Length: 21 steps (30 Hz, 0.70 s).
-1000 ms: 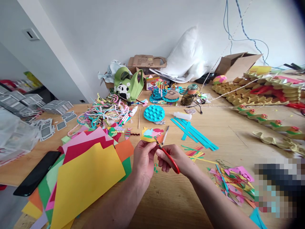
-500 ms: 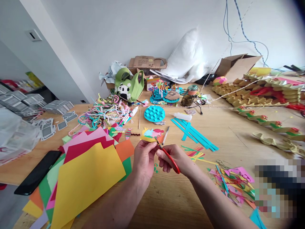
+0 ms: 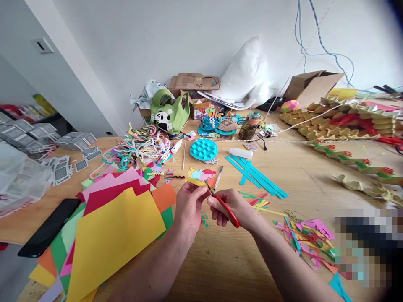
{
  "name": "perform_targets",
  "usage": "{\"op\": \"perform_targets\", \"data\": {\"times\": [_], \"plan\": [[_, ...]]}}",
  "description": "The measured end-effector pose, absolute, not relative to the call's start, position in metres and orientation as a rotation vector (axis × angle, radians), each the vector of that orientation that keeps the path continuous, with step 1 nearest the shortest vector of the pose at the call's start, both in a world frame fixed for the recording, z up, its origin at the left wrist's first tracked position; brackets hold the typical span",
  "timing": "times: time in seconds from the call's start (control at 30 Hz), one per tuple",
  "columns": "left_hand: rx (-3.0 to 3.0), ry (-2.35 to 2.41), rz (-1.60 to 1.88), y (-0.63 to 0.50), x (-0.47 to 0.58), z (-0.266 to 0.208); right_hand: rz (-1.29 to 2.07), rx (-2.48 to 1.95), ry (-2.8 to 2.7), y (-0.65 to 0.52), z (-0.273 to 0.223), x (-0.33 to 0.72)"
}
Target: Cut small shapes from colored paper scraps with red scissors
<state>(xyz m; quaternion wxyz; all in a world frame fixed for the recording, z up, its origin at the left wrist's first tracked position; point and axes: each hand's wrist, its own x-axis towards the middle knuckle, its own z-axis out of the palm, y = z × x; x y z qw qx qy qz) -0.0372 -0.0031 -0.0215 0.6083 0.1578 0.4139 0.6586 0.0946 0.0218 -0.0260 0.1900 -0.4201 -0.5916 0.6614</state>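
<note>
My left hand (image 3: 190,205) pinches a small piece of yellow paper (image 3: 195,181) between thumb and fingers. In my right hand (image 3: 234,207) is a pair of scissors (image 3: 227,208) with red handles, its blades at the yellow paper near my left thumb. Just beyond my hands lie paper fish cutouts (image 3: 201,174) in blue, yellow and pink, with a pen (image 3: 219,178) to their right. Tiny green paper bits (image 3: 204,219) are on the table beneath my hands. A round blue disc with a scale-like lattice (image 3: 203,149) sits farther back.
Coloured paper sheets (image 3: 116,239) and a black phone (image 3: 49,227) cover the left side. Blue strips (image 3: 256,176), thin paper strips (image 3: 260,201) and paper scraps (image 3: 310,239) lie to the right. Pipe cleaners (image 3: 138,147), a panda bag (image 3: 170,113) and a jar (image 3: 249,126) stand behind.
The view has shifted very slightly. Both hands keep their hold, with the scissors still at the yellow paper and turned only a little.
</note>
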Motion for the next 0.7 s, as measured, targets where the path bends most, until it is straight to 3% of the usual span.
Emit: {"op": "perform_targets", "data": {"times": [0.7], "plan": [[0.466, 0.978, 1.52, 0.0023, -0.0424, -0.0251, 1.899, -1.17, -1.666, 0.0243, -0.0309, 0.0992]]}}
